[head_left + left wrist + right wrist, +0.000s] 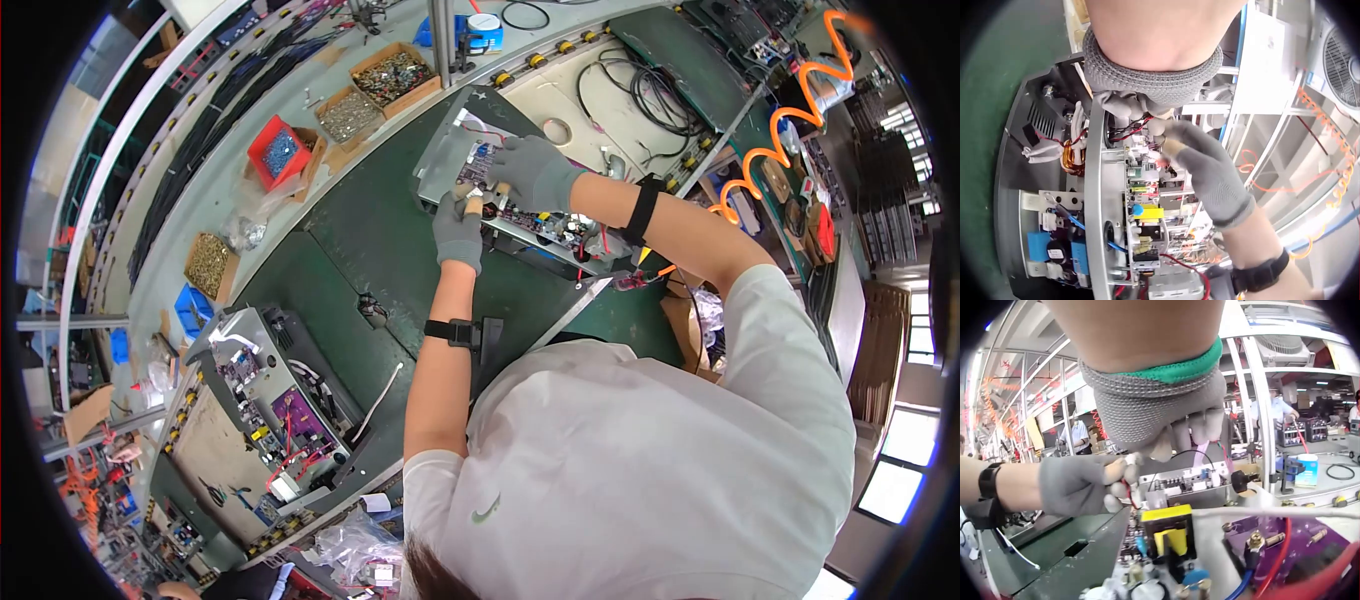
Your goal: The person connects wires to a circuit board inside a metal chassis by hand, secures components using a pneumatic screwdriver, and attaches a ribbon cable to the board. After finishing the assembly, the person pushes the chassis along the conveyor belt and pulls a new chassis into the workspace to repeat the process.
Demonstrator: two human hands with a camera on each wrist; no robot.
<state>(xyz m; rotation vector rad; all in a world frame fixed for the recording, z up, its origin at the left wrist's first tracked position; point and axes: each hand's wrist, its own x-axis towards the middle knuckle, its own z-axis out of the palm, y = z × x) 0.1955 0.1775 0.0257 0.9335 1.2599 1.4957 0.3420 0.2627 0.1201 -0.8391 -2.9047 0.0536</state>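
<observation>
In the head view, both grey-gloved hands meet over an open metal chassis [455, 150] fitted with circuit boards. My left hand [458, 235] reaches in from the near side, its thumb and fingertip bare. In the right wrist view, my left hand [1075, 484] pinches red and black wires [1127, 490] beside a small white piece at the fingertips. My right hand [538, 173] comes from the right, its fingers bent down close to the left fingertips. In the left wrist view, the right thumb and forefinger come together near the wires [1135, 130]; I cannot tell what lies between them.
A second open chassis [285, 400] with a purple board stands at lower left. Beyond the green bench [330, 250] are a red bin [280, 152] and cardboard boxes [392, 75] of small parts. A black cable coil [640, 95] lies at the back; an orange coiled hose [790, 110] hangs at right.
</observation>
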